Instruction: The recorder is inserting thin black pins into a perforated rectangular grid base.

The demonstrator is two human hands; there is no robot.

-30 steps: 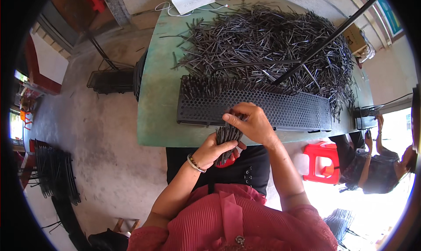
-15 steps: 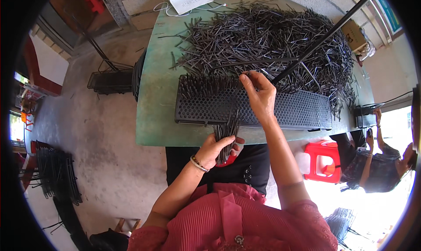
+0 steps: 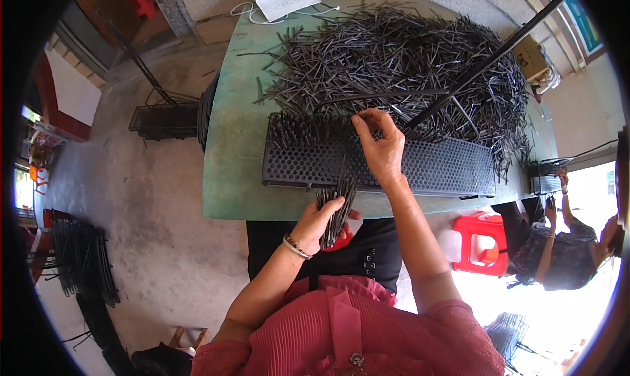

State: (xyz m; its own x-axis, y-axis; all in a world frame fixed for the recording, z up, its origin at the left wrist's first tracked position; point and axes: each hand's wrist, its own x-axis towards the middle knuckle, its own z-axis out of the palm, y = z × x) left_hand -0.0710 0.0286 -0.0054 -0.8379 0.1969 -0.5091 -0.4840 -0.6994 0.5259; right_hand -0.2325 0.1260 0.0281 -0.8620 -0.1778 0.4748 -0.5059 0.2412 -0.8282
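A long black perforated metal tray (image 3: 446, 169) with rows of round holes lies along the near side of the table. Thin black strips (image 3: 298, 130) stand upright in its holes at the far left. My left hand (image 3: 318, 224) is closed round a bundle of black strips (image 3: 338, 205), just in front of the tray's near edge. Over the tray, my right hand (image 3: 382, 143) pinches thumb and forefinger together by the last upright strips; what sits between the fingertips is too small and dark to make out.
A big heap of loose black strips (image 3: 407, 61) covers the far side of the green table (image 3: 230, 146). A black rod (image 3: 485, 64) slants over it from the tray. An open notebook (image 3: 282, 0) and white cable lie behind. Right: a red stool (image 3: 482, 245) and another person (image 3: 558, 254).
My right hand has shifted slightly left and down along the upright strips. The bundle in my left hand has tilted a little; the tray stays in place.
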